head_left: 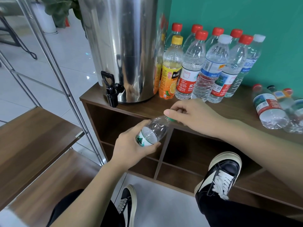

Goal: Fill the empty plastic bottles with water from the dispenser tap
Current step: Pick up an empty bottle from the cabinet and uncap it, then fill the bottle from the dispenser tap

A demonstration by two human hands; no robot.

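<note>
Fingers [176, 112] of my right hand [195, 118] pinch the green cap [172, 119]; my left hand [131, 146] grips the bottle [154, 128], tilted before the counter's [229, 110] front edge, near the tap [112, 91].

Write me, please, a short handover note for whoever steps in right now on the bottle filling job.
Left hand grips the body of a clear bottle with a green-and-white label, held tilted in front of the cabinet.
Right hand pinches its green cap; the cap is still on the neck.
The steel dispenser stands on the cabinet's left end, its black tap over the front edge, nothing under it.
Capped bottles stand upright by the wall; more bottles lie on their sides at right.
Done: bottle picked up. Left: remove the cap, fill at the tap, then do the others.
</note>
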